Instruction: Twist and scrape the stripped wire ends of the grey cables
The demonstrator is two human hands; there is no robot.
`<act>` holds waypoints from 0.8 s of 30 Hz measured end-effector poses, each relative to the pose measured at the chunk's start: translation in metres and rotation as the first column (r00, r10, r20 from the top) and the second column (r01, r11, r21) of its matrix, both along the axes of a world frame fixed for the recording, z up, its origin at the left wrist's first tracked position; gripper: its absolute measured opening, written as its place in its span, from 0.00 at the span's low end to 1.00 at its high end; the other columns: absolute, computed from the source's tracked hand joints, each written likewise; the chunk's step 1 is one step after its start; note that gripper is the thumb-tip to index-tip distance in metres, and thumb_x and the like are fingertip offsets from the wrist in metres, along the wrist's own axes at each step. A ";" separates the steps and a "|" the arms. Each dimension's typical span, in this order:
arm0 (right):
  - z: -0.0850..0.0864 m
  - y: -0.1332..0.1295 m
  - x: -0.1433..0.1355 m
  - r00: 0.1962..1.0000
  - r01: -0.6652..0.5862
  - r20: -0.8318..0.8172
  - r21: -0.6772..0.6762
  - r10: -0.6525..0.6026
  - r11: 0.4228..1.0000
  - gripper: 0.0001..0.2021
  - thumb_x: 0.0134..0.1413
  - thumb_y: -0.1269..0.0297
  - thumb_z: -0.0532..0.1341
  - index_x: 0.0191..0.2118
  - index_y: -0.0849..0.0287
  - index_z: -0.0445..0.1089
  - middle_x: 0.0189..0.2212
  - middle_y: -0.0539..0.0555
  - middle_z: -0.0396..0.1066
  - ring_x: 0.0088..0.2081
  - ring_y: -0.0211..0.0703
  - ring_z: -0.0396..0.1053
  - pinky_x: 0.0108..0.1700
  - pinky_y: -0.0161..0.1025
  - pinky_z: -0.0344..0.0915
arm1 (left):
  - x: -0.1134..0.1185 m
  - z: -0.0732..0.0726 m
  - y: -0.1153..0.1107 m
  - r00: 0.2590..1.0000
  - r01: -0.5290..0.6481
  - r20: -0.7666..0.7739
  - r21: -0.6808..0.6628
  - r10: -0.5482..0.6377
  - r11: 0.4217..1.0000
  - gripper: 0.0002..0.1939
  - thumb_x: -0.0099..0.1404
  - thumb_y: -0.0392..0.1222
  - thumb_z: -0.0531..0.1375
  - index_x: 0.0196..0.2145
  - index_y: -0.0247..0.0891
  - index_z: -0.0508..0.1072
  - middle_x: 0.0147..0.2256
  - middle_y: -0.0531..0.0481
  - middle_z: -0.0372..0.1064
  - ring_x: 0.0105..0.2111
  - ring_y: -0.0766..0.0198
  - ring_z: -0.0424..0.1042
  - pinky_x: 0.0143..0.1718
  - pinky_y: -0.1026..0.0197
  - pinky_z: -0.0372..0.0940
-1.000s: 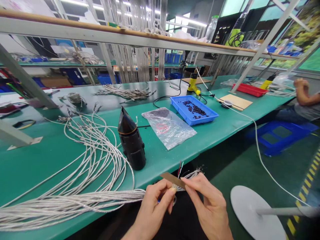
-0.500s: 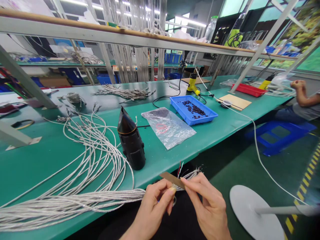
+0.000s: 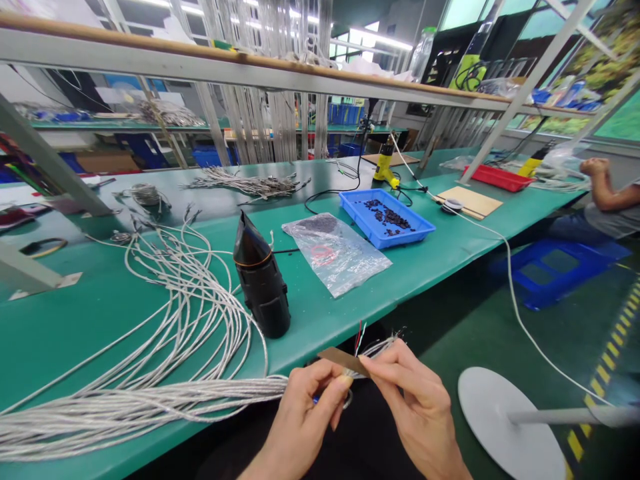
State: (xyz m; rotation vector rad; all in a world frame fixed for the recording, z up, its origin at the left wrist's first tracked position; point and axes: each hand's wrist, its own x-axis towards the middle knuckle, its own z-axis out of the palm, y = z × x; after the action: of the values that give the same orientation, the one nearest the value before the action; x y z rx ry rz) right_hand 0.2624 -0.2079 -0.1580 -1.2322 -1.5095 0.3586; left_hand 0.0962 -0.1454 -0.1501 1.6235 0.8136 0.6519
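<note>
My left hand [image 3: 313,413] is closed, thumb and forefinger pinching a cable end beside a flat brown strip [image 3: 345,361]. The strip's right end is gripped between the thumb and fingers of my right hand [image 3: 417,407]. Thin red and white-green wires [image 3: 359,339] stick up just behind the strip. Frayed ends of a grey cable bunch [image 3: 380,348] show beyond my right fingers. The long part of the grey cable bundle [image 3: 150,410] runs left along the table from my left hand. My fingers partly hide the point where strip and cable meet.
On the green table [image 3: 320,327] stand a black cylinder with a pointed top [image 3: 263,287], a clear plastic bag [image 3: 345,260] and a blue tray [image 3: 373,233] of small dark pieces. Behind are yellow heat guns [image 3: 384,167]. A person's arm [image 3: 607,193] is at far right.
The right hand has shifted very slightly, still pinching the strip by the cable. Otherwise the view has only drifted a little.
</note>
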 end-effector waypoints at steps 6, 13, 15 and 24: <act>0.001 -0.001 -0.002 0.996 -0.044 -0.075 -0.062 0.039 0.997 0.19 0.62 0.78 0.58 0.52 0.48 0.72 0.29 0.50 0.65 0.32 0.38 0.64 0.33 0.37 0.63 | -0.002 -0.001 -0.002 1.000 -0.002 0.000 0.017 0.002 1.000 0.24 0.71 0.51 0.51 0.19 0.39 0.59 0.16 0.57 0.56 0.21 0.68 0.57 0.28 0.63 0.51; 0.012 0.000 -0.001 0.986 -0.068 -0.159 -0.134 0.047 0.989 0.13 0.63 0.72 0.59 0.48 0.50 0.76 0.28 0.50 0.64 0.31 0.37 0.64 0.32 0.35 0.63 | -0.001 0.000 -0.002 1.000 -0.006 -0.030 0.066 0.008 0.998 0.24 0.71 0.49 0.51 0.18 0.38 0.58 0.16 0.57 0.56 0.20 0.68 0.58 0.27 0.64 0.51; 0.014 0.000 0.001 0.976 -0.095 -0.214 -0.204 0.050 0.974 0.11 0.64 0.69 0.59 0.47 0.52 0.77 0.29 0.50 0.65 0.32 0.38 0.65 0.33 0.35 0.64 | -0.001 -0.002 -0.001 0.999 -0.011 -0.045 0.113 0.016 0.994 0.24 0.71 0.47 0.52 0.18 0.38 0.60 0.16 0.56 0.57 0.20 0.68 0.58 0.27 0.64 0.51; 0.003 -0.003 0.004 0.944 0.150 -0.269 -0.161 -0.190 0.975 0.12 0.62 0.67 0.61 0.49 0.52 0.75 0.38 0.54 0.74 0.38 0.42 0.72 0.35 0.33 0.71 | 0.003 -0.008 0.006 0.993 -0.014 0.116 -0.112 0.027 0.994 0.19 0.73 0.49 0.50 0.26 0.37 0.63 0.19 0.56 0.60 0.19 0.70 0.55 0.23 0.67 0.51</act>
State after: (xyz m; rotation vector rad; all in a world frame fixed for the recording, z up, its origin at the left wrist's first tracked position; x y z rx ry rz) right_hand 0.2662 -0.2113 -0.1546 -1.3479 -1.1400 0.5087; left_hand 0.0990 -0.1394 -0.1581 1.4638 0.7685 0.6977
